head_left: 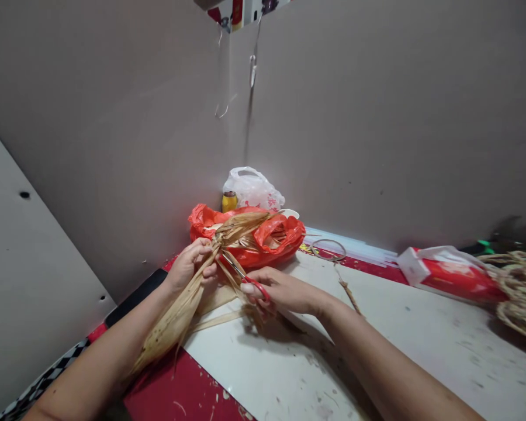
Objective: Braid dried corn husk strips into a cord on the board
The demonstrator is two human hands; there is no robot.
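Observation:
In the head view, my left hand (pixel 193 266) is closed round a bundle of dry tan husks (pixel 175 327), just below the spot where they are knotted together. One end of the bundle fans up and right over a red plastic bag (pixel 241 257); the other hangs down past my left forearm. My right hand (pixel 272 289) has its fingers in the red handles of a pair of scissors (pixel 256 285). The scissor blades point up and left, reaching the husk strands beside my left fingers. Whether the blades touch a strand cannot be told.
A white plastic bag (pixel 254 188) and a yellow jar (pixel 229 202) stand behind the red bag. To the right lie a metal ring (pixel 328 249), a red-and-white tissue pack (pixel 458 275) and coiled rope (pixel 523 292). Scraps dot the white board (pixel 403 345). Grey panels (pixel 377 117) rise behind.

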